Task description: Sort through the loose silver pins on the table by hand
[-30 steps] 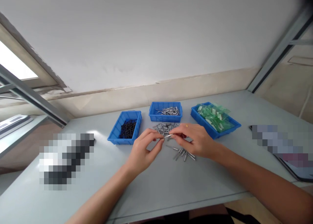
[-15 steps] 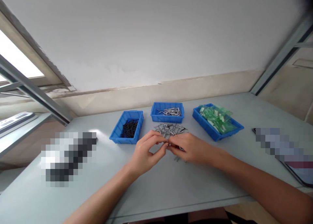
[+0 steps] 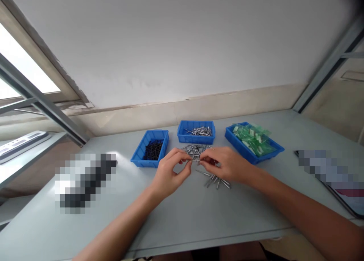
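My left hand [image 3: 170, 173] pinches one end of a thin silver metal pin [image 3: 195, 160] between thumb and fingertips. The fingertips of my right hand [image 3: 224, 163] are closed on its other end, so the pin lies level across the small gap between both hands. Just behind them is a loose pile of silver pins [image 3: 193, 150], partly covered by my fingers. A second, smaller group of pins [image 3: 217, 181] lies on the table below my right hand.
Beyond the hands stand a blue bin [image 3: 135, 157] of black screw-like pieces, a blue bin [image 3: 196, 139] of silver pins and a blue bin [image 3: 250, 153] of green plastic packets. Blurred objects lie at left [image 3: 85, 183] and right [image 3: 327, 177] on the grey table [image 3: 176, 223].
My hands have drawn slightly apart, the right one shifting right and up, so the pin between them shows. More of the smaller pin group below my right hand is visible.
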A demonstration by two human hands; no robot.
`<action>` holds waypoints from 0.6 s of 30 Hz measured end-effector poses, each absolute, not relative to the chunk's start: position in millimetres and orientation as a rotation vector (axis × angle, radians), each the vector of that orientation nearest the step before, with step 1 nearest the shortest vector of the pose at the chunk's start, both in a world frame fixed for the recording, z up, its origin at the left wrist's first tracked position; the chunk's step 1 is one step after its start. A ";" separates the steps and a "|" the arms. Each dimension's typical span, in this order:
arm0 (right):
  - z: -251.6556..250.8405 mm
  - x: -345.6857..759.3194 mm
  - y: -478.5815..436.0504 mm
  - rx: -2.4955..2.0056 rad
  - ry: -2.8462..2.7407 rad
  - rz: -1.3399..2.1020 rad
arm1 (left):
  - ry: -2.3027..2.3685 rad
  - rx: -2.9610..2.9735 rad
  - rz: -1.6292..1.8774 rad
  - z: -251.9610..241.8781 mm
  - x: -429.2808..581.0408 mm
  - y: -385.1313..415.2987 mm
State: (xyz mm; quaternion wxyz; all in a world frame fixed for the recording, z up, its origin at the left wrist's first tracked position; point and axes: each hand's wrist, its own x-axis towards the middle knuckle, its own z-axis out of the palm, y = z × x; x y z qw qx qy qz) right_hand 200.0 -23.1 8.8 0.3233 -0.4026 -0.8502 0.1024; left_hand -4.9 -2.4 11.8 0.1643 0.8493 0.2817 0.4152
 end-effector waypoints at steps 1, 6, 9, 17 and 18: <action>8.8 200.9 -22.9 -1.041 -2.218 0.245 | 0.803 2.423 1.177 11.8 -4.7 -2.2; 10.8 202.6 -25.4 -0.955 -2.156 0.182 | 0.783 2.457 1.040 9.3 -3.8 -2.2; 10.1 200.3 -29.2 -0.906 -2.161 0.178 | 0.754 2.476 0.930 8.0 -2.9 -3.2; 5.0 193.6 -34.0 -0.755 -2.179 0.094 | 0.713 2.508 0.813 7.9 -2.1 -5.6; 5.4 193.9 -33.7 -0.754 -2.170 0.084 | 0.711 2.499 0.821 8.1 -2.1 -5.7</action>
